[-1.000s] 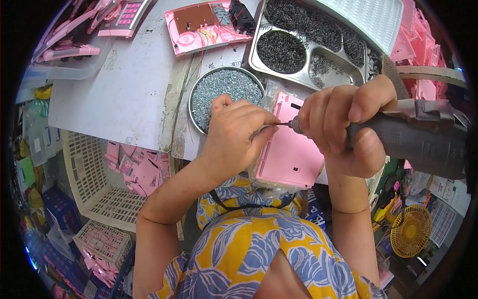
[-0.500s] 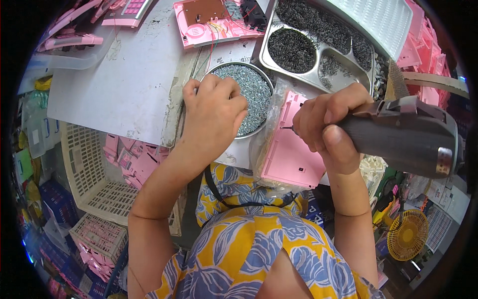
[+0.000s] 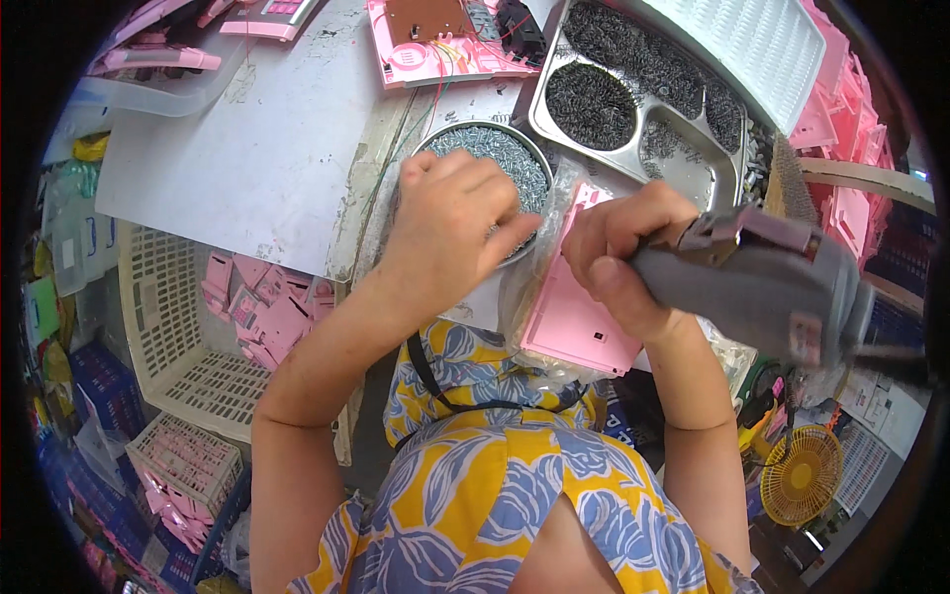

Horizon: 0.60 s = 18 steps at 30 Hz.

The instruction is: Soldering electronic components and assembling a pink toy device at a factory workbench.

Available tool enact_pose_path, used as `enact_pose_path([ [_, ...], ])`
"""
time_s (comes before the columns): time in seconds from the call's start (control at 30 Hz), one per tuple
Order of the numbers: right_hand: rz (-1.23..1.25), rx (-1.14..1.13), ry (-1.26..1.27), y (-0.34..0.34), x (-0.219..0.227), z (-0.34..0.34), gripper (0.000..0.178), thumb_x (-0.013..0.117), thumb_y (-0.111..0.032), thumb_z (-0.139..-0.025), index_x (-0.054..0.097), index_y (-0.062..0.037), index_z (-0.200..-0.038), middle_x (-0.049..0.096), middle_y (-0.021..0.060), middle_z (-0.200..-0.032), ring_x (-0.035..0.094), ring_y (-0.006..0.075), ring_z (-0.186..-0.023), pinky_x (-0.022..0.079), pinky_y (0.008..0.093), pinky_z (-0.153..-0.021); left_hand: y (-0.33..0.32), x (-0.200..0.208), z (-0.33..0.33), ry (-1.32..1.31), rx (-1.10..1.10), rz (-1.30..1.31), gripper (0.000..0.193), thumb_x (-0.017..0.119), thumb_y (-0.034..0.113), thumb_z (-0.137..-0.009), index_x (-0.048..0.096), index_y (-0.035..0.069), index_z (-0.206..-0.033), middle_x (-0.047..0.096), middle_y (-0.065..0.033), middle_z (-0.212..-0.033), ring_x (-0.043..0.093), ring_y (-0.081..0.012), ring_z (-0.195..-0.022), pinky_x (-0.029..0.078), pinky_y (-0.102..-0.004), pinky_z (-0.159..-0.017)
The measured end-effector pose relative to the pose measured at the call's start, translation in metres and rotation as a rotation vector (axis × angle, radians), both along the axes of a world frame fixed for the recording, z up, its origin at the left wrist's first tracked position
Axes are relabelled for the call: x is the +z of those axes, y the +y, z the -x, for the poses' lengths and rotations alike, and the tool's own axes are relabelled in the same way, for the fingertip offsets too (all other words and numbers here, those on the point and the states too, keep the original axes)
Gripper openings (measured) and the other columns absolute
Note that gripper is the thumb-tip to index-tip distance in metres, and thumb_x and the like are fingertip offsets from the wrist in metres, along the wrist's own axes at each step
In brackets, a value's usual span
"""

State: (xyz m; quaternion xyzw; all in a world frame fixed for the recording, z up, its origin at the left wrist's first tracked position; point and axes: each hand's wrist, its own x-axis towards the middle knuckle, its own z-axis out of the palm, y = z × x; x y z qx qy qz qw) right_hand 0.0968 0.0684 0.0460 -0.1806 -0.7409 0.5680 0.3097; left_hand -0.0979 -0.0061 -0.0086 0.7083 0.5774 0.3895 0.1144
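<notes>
My right hand (image 3: pixel 633 259) is wrapped round the dark grey body of an electric screwdriver (image 3: pixel 744 282), which lies tilted with its rear end to the right. Below that hand is a flat pink plastic panel (image 3: pixel 579 322), resting on clear plastic wrap (image 3: pixel 520 327). The screwdriver's tip is hidden behind my fingers. My left hand (image 3: pixel 450 223) is over the near left part of a round metal bowl (image 3: pixel 535 148) of small silver screws (image 3: pixel 495 148). Its fingers are curled and its thumb points right; whatever lies between the fingertips is hidden.
A metal tray (image 3: pixel 618 158) of dark coil springs stands behind the panel. Beside it sits a pink housing (image 3: pixel 421 64) with loose wires. White board (image 3: pixel 237 168) covers the table's left. Pink parts fill a cream crate (image 3: pixel 163 327) below. A yellow fan (image 3: pixel 802 475) is at lower right.
My left hand has moved right over the bowl, its thumb now stretched out. My right hand has shifted slightly left with the screwdriver, whose tip no longer shows against the panel.
</notes>
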Motion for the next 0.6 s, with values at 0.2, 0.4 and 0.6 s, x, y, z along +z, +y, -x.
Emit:
enact_pose_path([
  [0.2, 0.29, 0.038, 0.377, 0.003, 0.034, -0.005, 0.029, 0.072, -0.022, -0.092, 0.047, -0.0089, -0.098, 0.051, 0.0017, -0.062, 0.047, 0.0119, -0.051, 0.042, 0.0296, -0.051, -0.019, 0.008, -0.02, -0.067, -0.088, -0.074, 0.018, 0.082, 0.014, -0.077, 0.067, 0.01, -0.087, 0.069, -0.0006, -0.089, 0.062, -0.0212, -0.084, 0.037, -0.0398, -0.085],
  [0.4, 0.167, 0.002, 0.371, -0.02, 0.054, -0.011, 0.027, 0.063, -0.034, -0.097, 0.044, -0.0159, -0.101, 0.051, -0.0059, -0.057, 0.046, 0.0097, -0.042, 0.041, 0.0273, -0.045, -0.036, 0.009, -0.032, -0.208, -0.191, -0.059, 0.021, 0.078, 0.005, -0.079, 0.074, 0.006, -0.099, 0.075, -0.005, -0.096, 0.066, -0.021, -0.077, 0.042, -0.0362, -0.08],
  [0.6, 0.224, -0.002, 0.396, -0.033, 0.058, -0.011, 0.029, 0.067, -0.034, -0.096, 0.044, -0.0159, -0.098, 0.05, -0.0057, -0.056, 0.047, 0.0099, -0.042, 0.041, 0.0268, -0.044, -0.047, 0.012, -0.044, -0.373, -0.192, 0.059, 0.011, 0.075, 0.008, -0.083, 0.073, 0.007, -0.094, 0.073, -0.0056, -0.085, 0.067, -0.0214, -0.077, 0.043, -0.036, -0.083],
])
